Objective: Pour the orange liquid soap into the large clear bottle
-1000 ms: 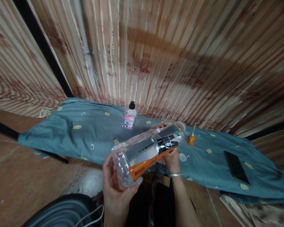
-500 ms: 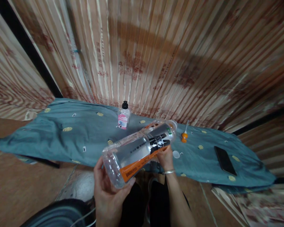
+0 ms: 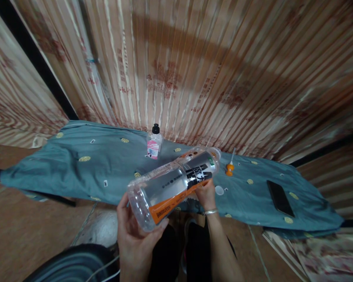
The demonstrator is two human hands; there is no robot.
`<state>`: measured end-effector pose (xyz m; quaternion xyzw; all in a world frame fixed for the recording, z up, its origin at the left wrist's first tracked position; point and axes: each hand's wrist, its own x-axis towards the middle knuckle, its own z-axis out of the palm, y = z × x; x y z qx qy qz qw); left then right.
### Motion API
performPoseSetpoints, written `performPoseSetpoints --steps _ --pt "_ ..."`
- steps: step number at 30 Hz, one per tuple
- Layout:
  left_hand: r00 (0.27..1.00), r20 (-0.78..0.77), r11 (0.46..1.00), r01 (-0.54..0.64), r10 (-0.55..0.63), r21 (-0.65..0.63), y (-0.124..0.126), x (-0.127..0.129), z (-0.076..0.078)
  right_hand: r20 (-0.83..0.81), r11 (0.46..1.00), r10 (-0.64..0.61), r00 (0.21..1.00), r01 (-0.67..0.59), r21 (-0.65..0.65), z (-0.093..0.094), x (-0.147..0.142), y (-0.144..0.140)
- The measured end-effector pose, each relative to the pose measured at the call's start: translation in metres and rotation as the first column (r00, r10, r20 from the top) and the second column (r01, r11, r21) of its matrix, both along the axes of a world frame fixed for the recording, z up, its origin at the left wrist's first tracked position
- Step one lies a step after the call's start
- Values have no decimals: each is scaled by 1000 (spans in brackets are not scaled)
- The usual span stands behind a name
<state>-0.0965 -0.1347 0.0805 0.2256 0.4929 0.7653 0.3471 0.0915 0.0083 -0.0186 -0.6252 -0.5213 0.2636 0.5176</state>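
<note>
A big clear plastic bottle (image 3: 173, 186) with a silver, black and orange label lies tilted across my two hands, its neck up to the right. My left hand (image 3: 139, 239) is closed round its base, thumb along the lower edge. My right hand (image 3: 206, 194), with a bangle at the wrist, grips it from below near the shoulder; most of those fingers are hidden behind the bottle. Just right of that hand a round whitish disc (image 3: 219, 190) lies on the cloth. Past the neck is an orange piece with a thin clear tube (image 3: 230, 169).
A green-blue cloth (image 3: 114, 168) covers the narrow surface before me. On it stand a small clear bottle with a black cap (image 3: 154, 143) and, at the right, a dark phone (image 3: 280, 198). A striped curtain (image 3: 170, 70) hangs behind. A dark rounded object (image 3: 76, 262) sits at lower left.
Both hands hold the bottle in nearly the same place. The view has shifted very slightly; nothing else has visibly moved.
</note>
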Motion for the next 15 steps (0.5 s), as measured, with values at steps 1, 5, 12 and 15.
performPoseSetpoints --steps 1,5,12,15 --pt "1000 1 1000 7 -7 -2 0 1 1 7 1000 -2 1000 2 1 0 0 0" --pt "998 56 1000 -9 11 -26 -1 6 10 19 1000 -12 1000 12 20 -2 2 1" --pt "999 45 1000 0 0 -7 0 4 5 -13 1000 -9 1000 8 -9 -1 1 1" --pt "1000 28 1000 -8 8 -18 -1 4 5 -39 1000 14 999 -14 -12 0 0 1"
